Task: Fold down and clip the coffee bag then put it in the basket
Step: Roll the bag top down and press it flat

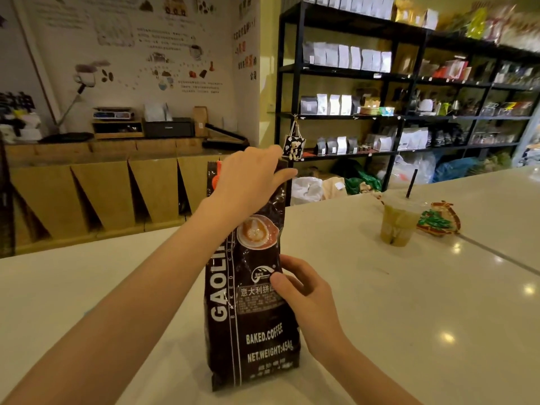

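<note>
A tall dark brown coffee bag (251, 325) with white lettering stands upright on the white table (409, 317), close in front of me. My left hand (248, 182) reaches over the bag's top and pinches its upper right corner. An orange clip (216, 178) peeks out at the bag's top left, partly hidden behind my left hand. My right hand (306, 299) grips the bag's right edge at mid height, thumb on the front. The basket at the right shows only as a woven rim (451, 220) behind the cup.
An iced drink in a plastic cup with a black straw (399, 220) stands on the table to the right. A green packet (434, 222) lies in the woven basket beside it. Black shelving with bags (409, 83) fills the back right; a wooden counter (102, 176) runs behind.
</note>
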`<move>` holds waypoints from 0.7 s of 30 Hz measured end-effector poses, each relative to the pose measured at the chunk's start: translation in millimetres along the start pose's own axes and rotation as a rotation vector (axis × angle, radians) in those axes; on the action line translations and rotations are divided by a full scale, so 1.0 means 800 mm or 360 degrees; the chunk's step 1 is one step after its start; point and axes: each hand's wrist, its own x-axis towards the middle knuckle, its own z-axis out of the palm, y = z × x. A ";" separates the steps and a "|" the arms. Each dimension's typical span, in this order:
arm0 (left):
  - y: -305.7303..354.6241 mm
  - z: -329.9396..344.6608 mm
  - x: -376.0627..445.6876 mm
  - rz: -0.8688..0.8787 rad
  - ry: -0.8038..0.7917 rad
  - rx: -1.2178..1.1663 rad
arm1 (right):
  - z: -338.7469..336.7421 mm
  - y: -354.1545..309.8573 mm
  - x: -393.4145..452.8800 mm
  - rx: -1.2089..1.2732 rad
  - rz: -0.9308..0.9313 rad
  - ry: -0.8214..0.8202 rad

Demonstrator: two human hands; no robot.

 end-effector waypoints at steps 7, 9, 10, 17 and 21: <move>-0.003 -0.001 -0.007 0.0008 0.0396 -0.0207 | 0.005 0.001 -0.008 0.0007 -0.0011 0.0027; -0.001 -0.001 -0.008 0.0029 0.0442 -0.0197 | 0.005 0.000 -0.010 0.0053 -0.0003 0.0037; -0.001 0.000 -0.009 0.0026 0.0470 -0.0194 | 0.005 -0.001 -0.010 0.0073 0.0000 0.0037; -0.008 0.001 -0.007 -0.0152 0.0540 -0.0104 | 0.008 0.001 -0.011 0.0153 -0.0016 0.0108; -0.016 0.006 -0.006 -0.0241 0.0544 -0.0082 | 0.010 0.006 -0.011 0.0275 0.0054 0.0110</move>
